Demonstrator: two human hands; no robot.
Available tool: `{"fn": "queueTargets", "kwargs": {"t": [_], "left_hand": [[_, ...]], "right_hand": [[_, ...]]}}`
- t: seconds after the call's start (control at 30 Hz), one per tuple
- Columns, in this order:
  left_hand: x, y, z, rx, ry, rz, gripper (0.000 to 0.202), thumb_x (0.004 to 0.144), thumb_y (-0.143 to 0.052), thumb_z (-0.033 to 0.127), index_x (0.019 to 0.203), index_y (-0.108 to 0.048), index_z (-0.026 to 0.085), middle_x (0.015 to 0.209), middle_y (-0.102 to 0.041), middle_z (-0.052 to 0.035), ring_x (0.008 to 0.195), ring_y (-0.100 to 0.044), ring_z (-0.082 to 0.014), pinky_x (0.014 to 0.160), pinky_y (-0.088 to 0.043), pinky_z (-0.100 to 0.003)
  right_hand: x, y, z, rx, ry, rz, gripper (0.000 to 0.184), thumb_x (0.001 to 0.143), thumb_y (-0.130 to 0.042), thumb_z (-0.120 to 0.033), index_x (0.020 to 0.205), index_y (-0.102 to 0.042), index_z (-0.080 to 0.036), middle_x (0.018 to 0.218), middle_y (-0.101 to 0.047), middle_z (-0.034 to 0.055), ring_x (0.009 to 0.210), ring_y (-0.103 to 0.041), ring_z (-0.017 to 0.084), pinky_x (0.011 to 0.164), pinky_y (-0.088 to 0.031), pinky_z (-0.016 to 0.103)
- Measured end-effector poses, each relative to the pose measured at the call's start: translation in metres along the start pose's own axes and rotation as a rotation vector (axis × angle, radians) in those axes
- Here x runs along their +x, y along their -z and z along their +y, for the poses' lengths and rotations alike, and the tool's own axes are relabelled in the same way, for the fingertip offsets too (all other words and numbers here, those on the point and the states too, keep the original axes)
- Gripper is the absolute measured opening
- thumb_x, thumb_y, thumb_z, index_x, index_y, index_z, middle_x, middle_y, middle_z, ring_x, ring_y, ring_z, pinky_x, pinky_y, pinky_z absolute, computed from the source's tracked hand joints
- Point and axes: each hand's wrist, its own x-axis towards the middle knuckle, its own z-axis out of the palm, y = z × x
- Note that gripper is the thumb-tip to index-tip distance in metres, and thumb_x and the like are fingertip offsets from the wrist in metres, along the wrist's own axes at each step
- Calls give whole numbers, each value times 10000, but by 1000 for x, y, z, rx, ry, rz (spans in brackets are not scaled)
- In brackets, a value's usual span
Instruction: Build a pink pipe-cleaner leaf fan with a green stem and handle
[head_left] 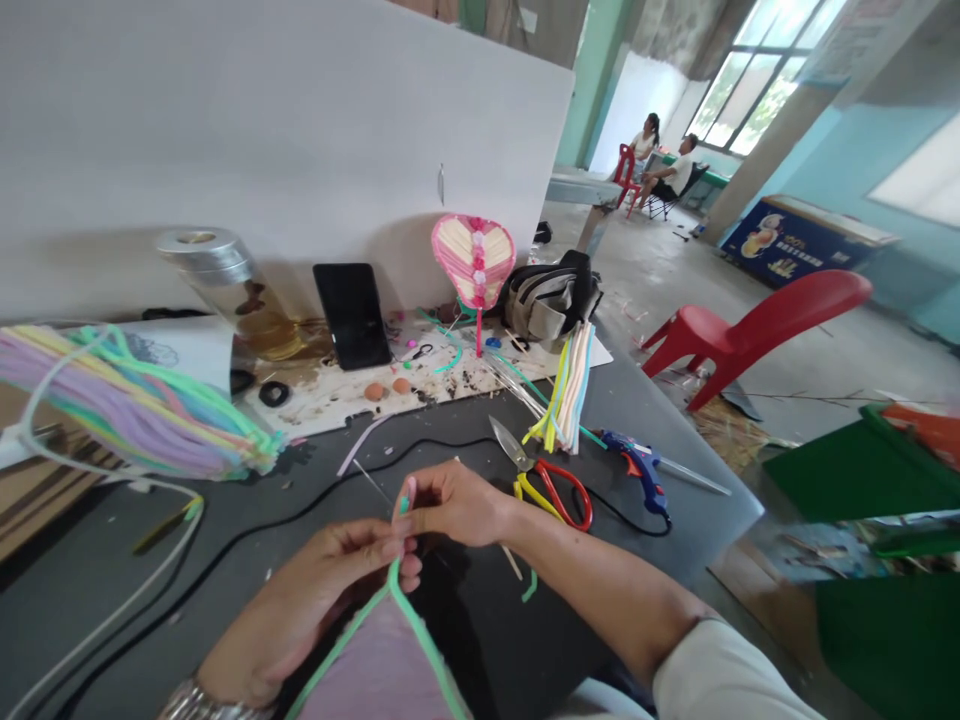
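My left hand [349, 565] pinches the tip of a purple panel [386, 665] edged with green pipe cleaner [424, 635]. Just above it, my right hand [450, 505] is closed on the upper end of the green pipe cleaner, where the two edges meet in a point. The panel's lower part runs out of view. Beyond my right hand lie scissors [551, 488] with one red and one yellow handle, blades apart. A blue glue gun [637, 470] rests to their right. Close by is a bunch of yellow, white and blue pipe cleaners [566, 395].
Many pastel pipe cleaners [150, 410] lie at left. Behind stand a lidded tea bottle [240, 295], a phone [351, 315], a pink heart-shaped fan [476, 260] and a grey bag [551, 300]. A black cable [247, 530] crosses the table. A red chair [739, 335] stands right; two people sit farther back.
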Motion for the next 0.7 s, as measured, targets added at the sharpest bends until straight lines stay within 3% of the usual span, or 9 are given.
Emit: {"fn": "queueTargets", "kwargs": {"t": [0.17, 0.3, 0.4, 0.5, 0.6, 0.7], "left_hand": [[6, 0, -1, 60, 4, 14, 439, 478, -942, 508, 647, -745, 154, 634, -705, -53, 647, -619, -154, 651, -477, -220], [8, -1, -4, 44, 29, 73, 467, 431, -955, 504, 646, -726, 158, 582, -668, -28, 564, -564, -131, 559, -426, -205], [7, -1, -6, 56, 0, 119, 482, 427, -950, 511, 689, -737, 167, 583, -672, -28, 595, -578, -152, 569, -437, -216], [7, -1, -6, 126, -52, 140, 448, 468, -926, 522, 606, -699, 161, 595, -672, -40, 630, -588, -169, 611, -463, -240], [9, -1, -6, 152, -85, 147, 445, 485, -910, 533, 603, -692, 164, 580, -664, -38, 612, -577, -172, 613, -458, -256], [11, -2, -6, 158, -112, 110, 428, 506, -898, 519, 602, -684, 162, 562, -654, -37, 587, -562, -166, 615, -445, -265]], "right_hand": [[-2, 0, -4, 6, -57, 9, 578, 481, -921, -575, 716, -607, -149, 653, -625, -45, 587, -528, 79, 574, -399, 218], [-2, 1, -4, -2, -48, -7, 571, 517, -903, -592, 721, -605, -149, 677, -640, -41, 596, -532, 75, 572, -388, 208], [2, 1, 1, -32, -5, 39, 563, 534, -891, -601, 689, -587, -154, 642, -612, -55, 575, -502, 67, 549, -363, 202], [4, 1, 4, -47, 29, 48, 560, 531, -883, -611, 683, -592, -157, 623, -595, -60, 580, -491, 71, 552, -359, 207], [2, 1, 3, -49, 32, 29, 553, 542, -878, -609, 699, -597, -159, 628, -592, -60, 591, -493, 78, 562, -363, 213], [-1, -1, 1, -26, 37, 93, 551, 562, -868, -608, 710, -571, -168, 627, -587, -64, 582, -492, 80, 563, -371, 216]]}}
